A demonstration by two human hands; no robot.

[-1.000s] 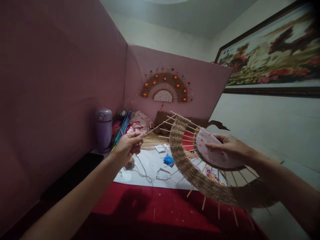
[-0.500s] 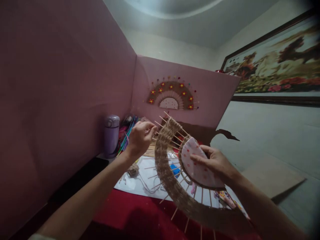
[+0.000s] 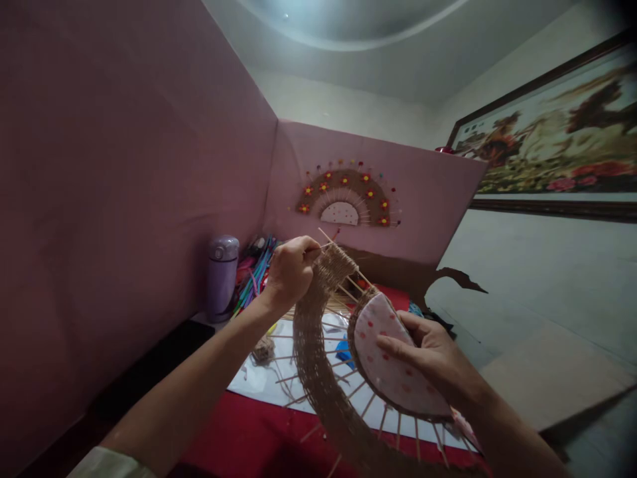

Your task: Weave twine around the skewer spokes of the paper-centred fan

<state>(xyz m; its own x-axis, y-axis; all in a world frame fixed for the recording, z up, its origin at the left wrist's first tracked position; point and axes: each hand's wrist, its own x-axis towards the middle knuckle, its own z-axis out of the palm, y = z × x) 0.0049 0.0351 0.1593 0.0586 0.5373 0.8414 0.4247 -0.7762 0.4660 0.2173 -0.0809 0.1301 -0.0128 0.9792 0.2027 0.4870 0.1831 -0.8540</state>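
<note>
A woven twine fan point(image 3: 308, 345) on thin wooden sticks is held up in front of me, tilted, its lower end running out of the bottom of the view. Its inner half-disc point(image 3: 381, 345) is covered in white cloth with red dots. My right hand point(image 3: 432, 352) grips that half-disc, thumb on the front and fingers behind. At the upper end of the weave, my left hand point(image 3: 293, 272) is closed in a pinch by the outer edge. A thin line runs from its fingertips to the fan; whether this is twine or a stick tip I cannot tell.
A finished-looking fan with red flowers point(image 3: 343, 189) is mounted on the pink panel point(image 3: 423, 212). A purple bottle point(image 3: 222, 279) stands left, beside colourful craft stems point(image 3: 256, 272). A twine ball point(image 3: 263, 350) lies on a white sheet point(image 3: 243, 378) over red cloth point(image 3: 239, 431).
My left hand has moved slightly right to the fan's upper end. The fan has shifted down and left and turned a little, with my right hand still on the half-disc.
</note>
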